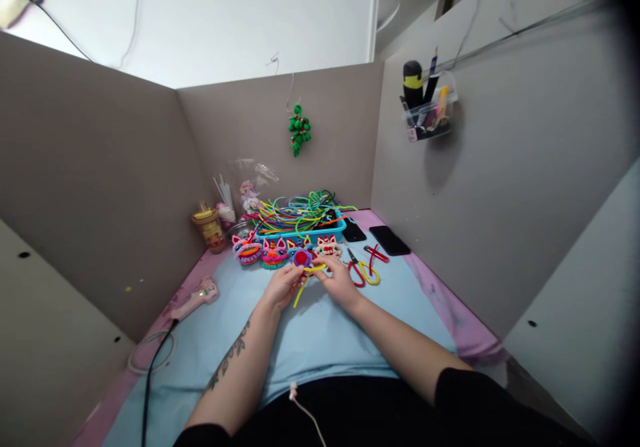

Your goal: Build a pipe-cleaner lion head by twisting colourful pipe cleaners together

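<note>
From here I see both hands meeting mid-surface (320, 347), just before the purple disc (301, 258). The left hand (283, 287) has its grip pinched on the yellow stem (303, 290), and the right hand (341, 278) pinches the stem's upper loop. My worry is that the springy stem slips from a pinch, or that the right wrist knocks the scissors (364, 272) just beside it.

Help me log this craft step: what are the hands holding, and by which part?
Both the left hand and right hand pinch a yellow pipe cleaner near its upper end, beside a purple-red round piece.
</note>
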Action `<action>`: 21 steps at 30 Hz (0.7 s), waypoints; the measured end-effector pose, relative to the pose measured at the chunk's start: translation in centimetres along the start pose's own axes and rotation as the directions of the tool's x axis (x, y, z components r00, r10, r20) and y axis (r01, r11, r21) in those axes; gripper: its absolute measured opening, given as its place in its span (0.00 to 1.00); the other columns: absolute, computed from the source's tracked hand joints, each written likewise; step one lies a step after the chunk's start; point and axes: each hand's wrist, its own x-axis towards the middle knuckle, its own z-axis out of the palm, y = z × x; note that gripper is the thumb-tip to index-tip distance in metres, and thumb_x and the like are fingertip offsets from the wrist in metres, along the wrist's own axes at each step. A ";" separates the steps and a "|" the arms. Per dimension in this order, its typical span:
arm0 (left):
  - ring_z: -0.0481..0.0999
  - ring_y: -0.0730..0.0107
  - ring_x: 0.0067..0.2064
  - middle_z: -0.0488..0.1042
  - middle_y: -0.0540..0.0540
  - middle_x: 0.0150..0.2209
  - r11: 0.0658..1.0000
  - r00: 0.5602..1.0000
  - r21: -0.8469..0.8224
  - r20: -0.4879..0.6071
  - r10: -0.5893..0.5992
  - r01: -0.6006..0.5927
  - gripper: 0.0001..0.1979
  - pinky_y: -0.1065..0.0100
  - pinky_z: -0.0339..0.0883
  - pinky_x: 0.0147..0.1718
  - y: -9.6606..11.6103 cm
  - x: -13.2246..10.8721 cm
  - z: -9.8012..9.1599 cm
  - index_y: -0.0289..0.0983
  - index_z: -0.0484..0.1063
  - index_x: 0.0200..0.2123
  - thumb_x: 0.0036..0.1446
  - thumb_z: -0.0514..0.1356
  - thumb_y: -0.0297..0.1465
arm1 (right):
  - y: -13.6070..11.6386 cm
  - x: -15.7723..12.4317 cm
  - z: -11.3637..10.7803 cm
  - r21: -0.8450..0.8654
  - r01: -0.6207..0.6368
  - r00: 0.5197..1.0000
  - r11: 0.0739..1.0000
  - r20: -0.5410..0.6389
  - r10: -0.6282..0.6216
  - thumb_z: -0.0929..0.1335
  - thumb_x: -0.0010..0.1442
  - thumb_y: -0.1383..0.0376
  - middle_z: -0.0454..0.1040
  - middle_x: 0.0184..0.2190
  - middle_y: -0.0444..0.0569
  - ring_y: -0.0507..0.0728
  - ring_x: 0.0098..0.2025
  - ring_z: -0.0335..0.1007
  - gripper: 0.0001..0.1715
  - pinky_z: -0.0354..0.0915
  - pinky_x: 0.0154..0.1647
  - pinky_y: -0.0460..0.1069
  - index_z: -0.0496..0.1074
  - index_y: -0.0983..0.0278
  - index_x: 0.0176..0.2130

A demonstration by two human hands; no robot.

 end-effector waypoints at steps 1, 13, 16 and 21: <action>0.68 0.79 0.22 0.73 0.47 0.23 1.000 1.000 -0.012 -0.019 0.016 -0.016 0.12 0.77 0.59 0.21 0.0 0.1 -0.1 0.30 0.73 0.26 0.41 0.68 0.32 | 0.1 -0.1 0.0 -0.024 0.027 0.999 0.999 -0.034 -0.028 0.67 0.51 0.68 0.71 0.41 0.50 0.58 0.42 0.65 0.17 0.64 0.42 0.53 0.70 0.60 0.43; 0.70 0.78 0.22 0.73 0.48 0.22 0.982 0.993 -0.180 -0.113 0.035 -0.055 0.10 0.76 0.63 0.21 -0.6 0.7 0.0 0.31 0.73 0.26 0.42 0.68 0.31 | -0.9 -1.6 1.9 -0.332 0.503 0.850 0.798 0.357 -0.387 0.62 0.56 0.71 0.71 0.33 0.51 0.57 0.37 0.64 0.11 0.63 0.37 0.51 0.70 0.62 0.38; 0.71 0.79 0.22 0.74 0.47 0.23 0.976 0.988 -0.214 -0.153 0.005 -0.038 0.07 0.77 0.64 0.21 -0.4 0.8 -0.1 0.31 0.74 0.27 0.45 0.66 0.29 | -1.6 -2.3 2.2 -0.352 0.580 0.802 0.735 0.406 -0.439 0.61 0.57 0.71 0.71 0.26 0.49 0.55 0.32 0.64 0.11 0.60 0.33 0.49 0.71 0.62 0.33; 0.72 0.79 0.24 0.74 0.47 0.23 0.958 0.975 -0.282 -0.221 -0.010 -0.054 0.03 0.79 0.66 0.24 0.4 0.7 -0.4 0.30 0.74 0.27 0.50 0.63 0.25 | -3.1 -3.9 2.2 -0.036 0.779 0.527 0.627 0.580 -0.621 0.62 0.55 0.69 0.73 0.26 0.43 0.52 0.28 0.65 0.10 0.58 0.28 0.46 0.72 0.58 0.31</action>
